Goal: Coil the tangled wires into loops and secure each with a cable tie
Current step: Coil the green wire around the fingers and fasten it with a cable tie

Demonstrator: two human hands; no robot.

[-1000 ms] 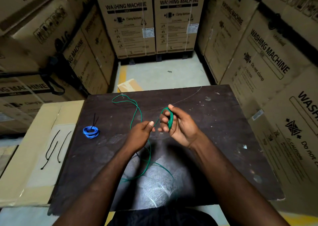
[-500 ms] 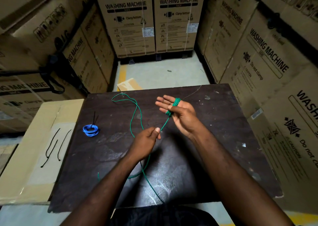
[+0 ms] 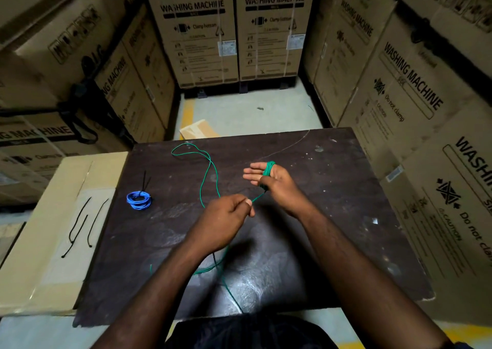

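Spare ties [image 3: 91, 229] are left on the cardboard [image 3: 40, 269], and a blue coil [image 3: 139, 200], already tied, lies on the table [image 3: 332, 189]. The green wire [image 3: 269, 169] trails slack to the left hand [image 3: 226, 219], where it is pinched and has been drawn lower than half a second ago, taut to the right hand [image 3: 277, 186]. There the loops are wound round straight fingers and pinned by the thumb. More winding is judged due before tying.

The wire [image 3: 210, 167] is seen in green, the coil [image 3: 139, 200] in blue (its tie [image 3: 145, 180] black). The ties [image 3: 80, 223] are black, the carton [image 3: 34, 255] pale tan. The table [image 3: 332, 189] is coloured dark brown, flecked with white. The boxes [image 3: 197, 42] are printed black on tan; the floor [image 3: 239, 112] is grey, striped yellow.
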